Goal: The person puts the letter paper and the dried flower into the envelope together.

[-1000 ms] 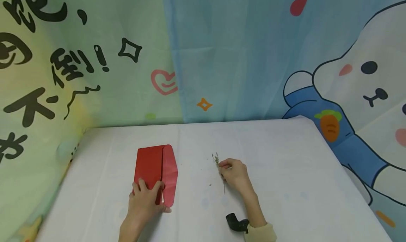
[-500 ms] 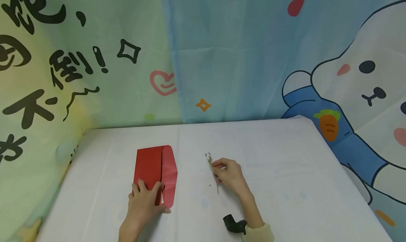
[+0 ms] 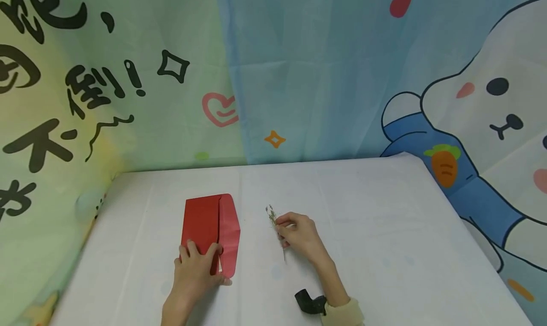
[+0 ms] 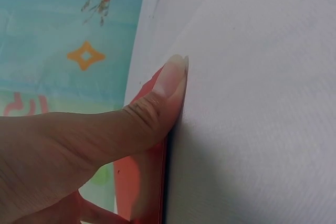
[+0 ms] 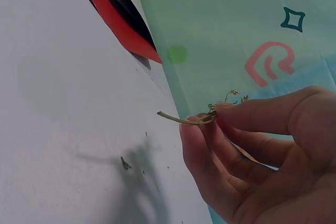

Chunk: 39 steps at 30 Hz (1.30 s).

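Observation:
A red envelope [image 3: 201,224] lies on the white table with its flap [image 3: 231,231] folded out to the right. My left hand [image 3: 192,271] grips its near end, fingers spread over the front and thumb [image 4: 168,82] along the near edge. The envelope's mouth gapes a little, dark inside, in the right wrist view. To the right, my right hand [image 3: 301,233] pinches a small dried plant sprig [image 5: 181,120] between thumb and fingertips. The sprig's seedy top [image 3: 271,214] points away from me and its thin stem hangs toward me, over the table.
Small dark plant crumbs [image 5: 125,163] lie on the white tablecloth [image 3: 363,212] below the right hand. A black wrist camera [image 3: 309,302] sits at the right cuff. Behind the table hangs a printed cloth backdrop [image 3: 316,79] with a cartoon animal.
My right hand has moved left with the sprig, closer to the envelope. The left hand and the envelope have stayed in place.

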Available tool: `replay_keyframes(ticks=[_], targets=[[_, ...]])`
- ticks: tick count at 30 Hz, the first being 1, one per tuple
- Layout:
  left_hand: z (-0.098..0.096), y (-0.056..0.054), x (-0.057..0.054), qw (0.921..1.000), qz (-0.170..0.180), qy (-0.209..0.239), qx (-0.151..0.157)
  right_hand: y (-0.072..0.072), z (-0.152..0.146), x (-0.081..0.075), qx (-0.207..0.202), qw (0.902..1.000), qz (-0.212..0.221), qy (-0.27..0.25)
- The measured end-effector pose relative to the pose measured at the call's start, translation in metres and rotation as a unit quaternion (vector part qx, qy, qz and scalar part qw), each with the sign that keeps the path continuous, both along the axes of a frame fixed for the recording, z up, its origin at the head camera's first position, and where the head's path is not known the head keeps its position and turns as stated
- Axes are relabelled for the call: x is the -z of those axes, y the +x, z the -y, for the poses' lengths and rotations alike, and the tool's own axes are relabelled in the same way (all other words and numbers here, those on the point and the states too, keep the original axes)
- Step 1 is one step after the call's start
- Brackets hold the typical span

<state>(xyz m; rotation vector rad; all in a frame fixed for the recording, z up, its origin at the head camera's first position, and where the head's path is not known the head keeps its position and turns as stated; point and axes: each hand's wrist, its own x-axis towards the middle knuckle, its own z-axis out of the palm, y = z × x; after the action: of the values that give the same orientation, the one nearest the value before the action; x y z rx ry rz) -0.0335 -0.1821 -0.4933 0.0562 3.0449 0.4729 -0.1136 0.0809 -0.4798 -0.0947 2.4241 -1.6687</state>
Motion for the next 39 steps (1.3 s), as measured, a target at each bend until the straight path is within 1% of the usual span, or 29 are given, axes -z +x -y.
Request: replay_keyframes(ticks=[6,14,22,25,32,35,39], targets=[[0.000,0.000,0.001,1.0000,0.000,0.001,-0.001,0.002,0.009,0.001,-0.017,0.9998,-0.004,0.002],[0.000,-0.002,0.004,0.9999,0.000,-0.011,-0.004,0.003,0.019,0.003,-0.030,0.9995,-0.013,0.002],[-0.001,-0.001,0.006,0.9997,-0.003,-0.022,-0.006,0.007,0.029,0.006,-0.053,0.9986,-0.007,-0.007],[-0.001,-0.002,0.006,0.9998,-0.006,-0.020,-0.004,0.007,0.034,0.006,-0.056,0.9984,-0.006,-0.008],[0.001,0.000,0.005,0.9996,-0.026,-0.010,-0.001,0.006,0.047,0.006,-0.064,0.9977,-0.002,-0.020],[0.001,0.000,0.005,0.9997,-0.022,-0.004,0.000,0.007,0.051,0.006,-0.066,0.9977,-0.003,-0.019],[0.001,-0.001,0.006,0.9999,-0.012,-0.008,-0.001,0.008,0.056,0.006,-0.068,0.9975,-0.005,-0.015]])
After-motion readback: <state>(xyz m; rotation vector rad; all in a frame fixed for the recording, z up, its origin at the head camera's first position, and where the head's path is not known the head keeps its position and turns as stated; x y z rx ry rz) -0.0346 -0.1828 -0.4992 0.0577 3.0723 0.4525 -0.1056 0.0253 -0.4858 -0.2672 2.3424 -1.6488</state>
